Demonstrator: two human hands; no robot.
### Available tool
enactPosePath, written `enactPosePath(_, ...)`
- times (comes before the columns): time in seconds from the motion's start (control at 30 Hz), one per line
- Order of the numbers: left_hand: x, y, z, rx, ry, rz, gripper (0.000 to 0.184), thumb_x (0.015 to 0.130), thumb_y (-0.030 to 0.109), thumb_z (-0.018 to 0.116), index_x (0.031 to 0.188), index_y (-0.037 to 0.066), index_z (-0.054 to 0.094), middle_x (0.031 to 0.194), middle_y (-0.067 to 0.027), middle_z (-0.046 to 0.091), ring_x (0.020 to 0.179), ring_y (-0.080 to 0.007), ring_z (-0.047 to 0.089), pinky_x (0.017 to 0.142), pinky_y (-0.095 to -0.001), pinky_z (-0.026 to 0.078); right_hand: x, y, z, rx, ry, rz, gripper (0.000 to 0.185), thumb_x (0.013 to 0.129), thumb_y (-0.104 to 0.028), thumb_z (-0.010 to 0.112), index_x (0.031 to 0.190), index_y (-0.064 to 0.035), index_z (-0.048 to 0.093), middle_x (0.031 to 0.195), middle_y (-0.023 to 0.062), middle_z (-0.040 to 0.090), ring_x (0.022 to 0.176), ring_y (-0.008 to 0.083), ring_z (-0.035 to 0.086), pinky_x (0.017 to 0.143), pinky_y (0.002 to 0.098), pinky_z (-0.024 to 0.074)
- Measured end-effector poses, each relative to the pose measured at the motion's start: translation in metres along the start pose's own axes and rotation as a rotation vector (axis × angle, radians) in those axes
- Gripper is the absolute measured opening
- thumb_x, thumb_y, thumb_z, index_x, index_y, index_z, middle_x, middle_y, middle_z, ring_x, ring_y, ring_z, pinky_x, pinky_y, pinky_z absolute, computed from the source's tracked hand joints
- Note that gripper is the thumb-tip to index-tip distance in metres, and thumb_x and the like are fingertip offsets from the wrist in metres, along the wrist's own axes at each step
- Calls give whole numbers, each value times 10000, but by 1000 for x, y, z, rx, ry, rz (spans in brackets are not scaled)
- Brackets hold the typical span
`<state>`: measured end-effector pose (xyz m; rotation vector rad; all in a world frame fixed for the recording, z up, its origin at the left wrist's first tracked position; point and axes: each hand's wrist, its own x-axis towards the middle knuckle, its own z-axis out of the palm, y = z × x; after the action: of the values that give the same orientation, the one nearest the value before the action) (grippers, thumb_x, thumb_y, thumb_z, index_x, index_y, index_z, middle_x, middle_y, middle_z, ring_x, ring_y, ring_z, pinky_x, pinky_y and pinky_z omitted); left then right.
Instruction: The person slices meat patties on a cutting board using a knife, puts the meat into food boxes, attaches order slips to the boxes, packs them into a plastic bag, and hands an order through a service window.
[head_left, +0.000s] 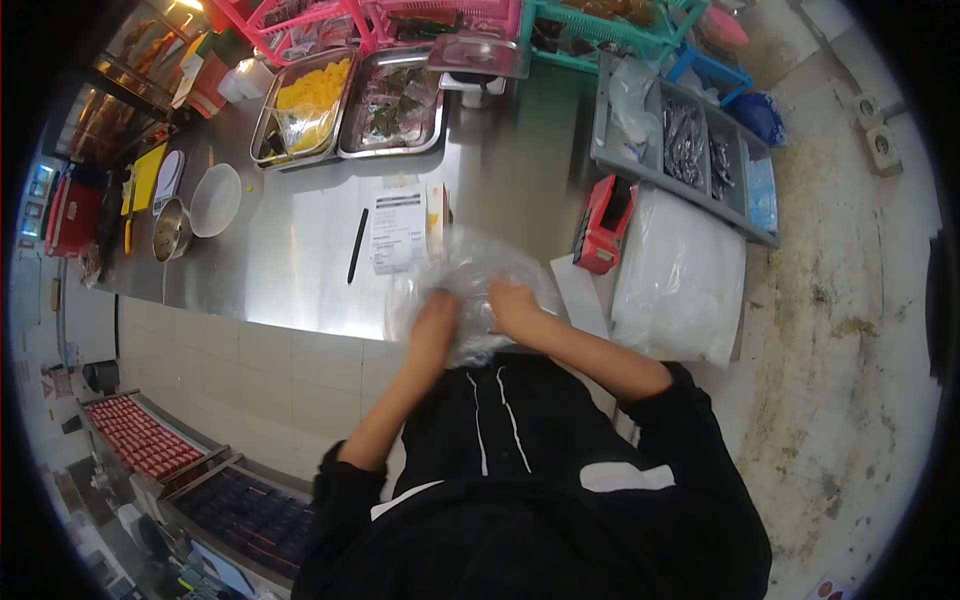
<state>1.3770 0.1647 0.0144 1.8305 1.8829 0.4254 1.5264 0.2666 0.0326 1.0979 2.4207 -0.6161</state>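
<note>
A clear plastic bag [478, 268] is spread at the front edge of the steel counter, close to my body. My left hand [435, 318] is closed on the bag's left side, slightly blurred. On the other side, my right hand [513, 307] has its fingers curled into the film. The bag's contents, if any, cannot be made out through the wrinkles. Just beyond it lie a printed receipt [399, 232] and a narrow orange-and-white packet [436, 218]. A black pen [357, 246] rests left of the receipt.
A red tape dispenser [604, 226] and a stack of clear plastic bags [680, 275] are on the right. Behind them stands a grey divided cutlery tray [700, 160]. Steel trays of yellow food [305, 107] and small packets [392, 105] line the back; bowls [172, 230] sit left.
</note>
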Motion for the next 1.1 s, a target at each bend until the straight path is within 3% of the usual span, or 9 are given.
enactPosePath(0.13,-3,37,-51,337,-379,-319,718,604,217,744,1224,100,402,1196,-184,481,1084,-358,499,872,-541,390,-13,32,-2,-17,-77,-91,646,552,-324,792,1024,41,543,958,174,610,926,295,598,747,376,503)
enactPosePath(0.23,10,36,-22,638,-171,-236,837,617,270,738,1318,123,305,1229,-216,448,1130,-360,460,878,-597,354,-14,-2,-13,-39,-8,64,417,613,-289,757,867,13,623,900,182,622,889,305,609,720,365,503)
enactPosePath(0.33,-10,31,-27,183,-169,94,540,703,188,663,1195,48,491,1143,-234,511,1070,-346,512,884,-486,404,-56,-31,-97,-59,-103,-375,296,709,-151,677,927,26,584,796,155,641,736,283,635,643,348,510)
enactPosePath(0.4,-13,87,-127,-400,-282,-56,308,750,103,612,1027,-21,565,926,-196,610,877,-302,609,773,-396,468,-58,-35,-145,722,16,-357,324,747,-214,666,949,21,568,785,129,621,686,172,602,613,303,484)
enactPosePath(0.5,-2,56,-159,-361,670,-102,142,828,48,523,944,-32,534,770,-159,616,717,-243,622,659,-315,470,12,-20,-129,1105,527,-27,463,745,-362,655,916,56,555,765,132,619,648,225,588,643,306,480)
enactPosePath(0.6,62,-25,-157,-584,492,-275,484,853,235,532,1231,-17,365,1133,-228,523,1023,-302,542,870,-355,409,82,-14,-115,909,253,236,609,727,-439,667,1011,81,526,847,156,612,752,217,600,674,302,478)
enactPosePath(0.7,113,-111,-105,-385,-220,-196,519,841,393,413,1053,-72,506,1106,-236,532,981,-297,533,835,-323,415,123,-21,-87,1473,-68,149,616,742,-450,649,1059,67,543,933,171,621,865,246,603,747,324,468)
enactPosePath(0.93,87,1,-174,-682,290,-88,414,835,211,404,1154,-48,453,1008,-232,581,886,-295,568,792,-337,430,73,-8,-168,1079,270,-166,472,852,-411,523,1020,26,579,939,163,632,857,199,603,766,309,445)
enactPosePath(1.1,6,109,-224,-508,172,-106,499,823,185,466,1255,-41,360,929,-264,596,874,-398,585,780,-397,454,-92,-26,-200,1024,407,-200,449,879,-392,492,1040,22,556,901,146,636,846,212,600,776,324,436)
